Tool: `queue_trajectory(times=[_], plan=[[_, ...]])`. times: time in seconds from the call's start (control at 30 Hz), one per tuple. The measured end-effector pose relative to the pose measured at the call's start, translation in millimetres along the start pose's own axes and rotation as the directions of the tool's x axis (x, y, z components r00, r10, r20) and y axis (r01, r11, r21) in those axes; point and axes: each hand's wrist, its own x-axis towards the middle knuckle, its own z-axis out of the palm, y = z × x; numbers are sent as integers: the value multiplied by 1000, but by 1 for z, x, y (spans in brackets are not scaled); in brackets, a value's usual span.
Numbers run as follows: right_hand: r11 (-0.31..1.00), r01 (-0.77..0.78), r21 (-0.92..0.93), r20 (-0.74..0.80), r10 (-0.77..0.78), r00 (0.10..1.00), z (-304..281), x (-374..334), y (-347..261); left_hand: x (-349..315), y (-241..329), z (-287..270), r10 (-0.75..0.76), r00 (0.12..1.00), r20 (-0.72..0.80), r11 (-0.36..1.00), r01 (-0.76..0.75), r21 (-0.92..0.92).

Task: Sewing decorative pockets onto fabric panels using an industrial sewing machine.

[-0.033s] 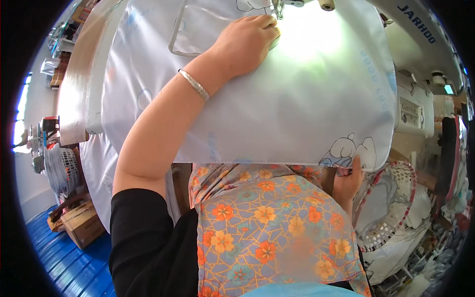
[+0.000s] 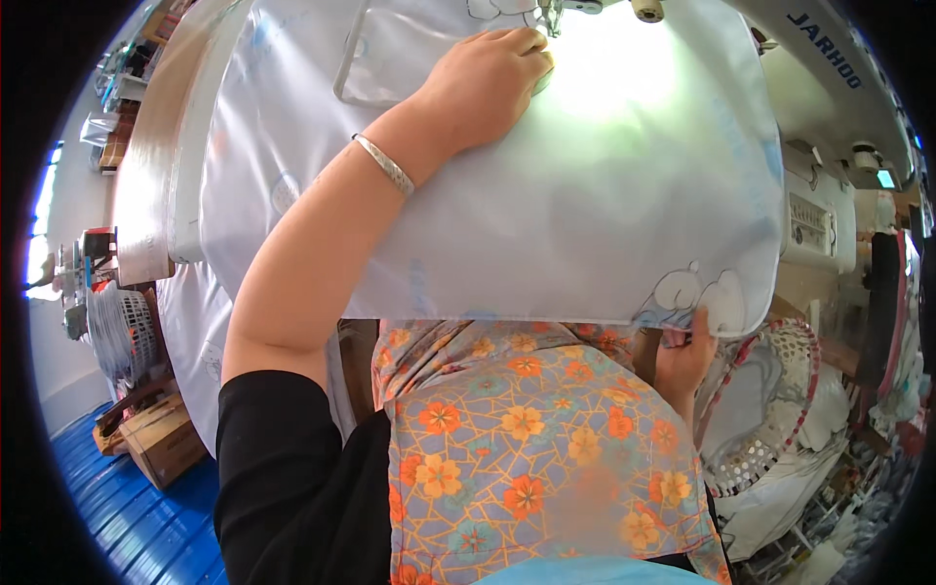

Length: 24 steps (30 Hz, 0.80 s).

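A sheet of smooth white printed fabric (image 2: 546, 224) with rounded corners spreads across the sewing machine's bed. My left hand (image 2: 487, 86) lies on it just in front of the presser foot (image 2: 551, 19), fingers bent, pressed together and closed on the cloth; their tips are partly hidden. Left of that hand, a clear panel with a pale border (image 2: 375, 58) sits on the fabric. At the near right corner my right hand (image 2: 684, 356) pinches the fabric's edge, thumb on top and fingers underneath, beside a cartoon animal print (image 2: 723, 300).
The sewing machine's arm (image 2: 829, 88) rises at the right, its lamp lighting the cloth. Below it on the right sits a round, red-trimmed item (image 2: 804, 390) among piled materials. A cardboard box (image 2: 166, 439) stands on the blue floor (image 2: 127, 526) at the left, near a white basket (image 2: 127, 327).
The fabric's near right corner has shifted very slightly to the right. Both hands keep nearly the same place and grip.
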Motion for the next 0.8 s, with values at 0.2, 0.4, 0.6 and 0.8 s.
queue_trajectory(times=[0.2,0.4,0.6,0.8], plan=[[972,95,-214,-213,-141,967,40,5,-17,5,-6,-6,-46,993,105,998,50,-35],[972,91,-218,2,-93,996,44,6,-19,5,-9,-8,1,998,63,998,3,-70],[964,108,-243,11,-108,994,45,17,-28,-2,-10,-6,107,994,11,994,-107,18],[969,88,-232,31,-83,996,43,19,-29,3,-11,-11,119,992,29,990,-121,78]])
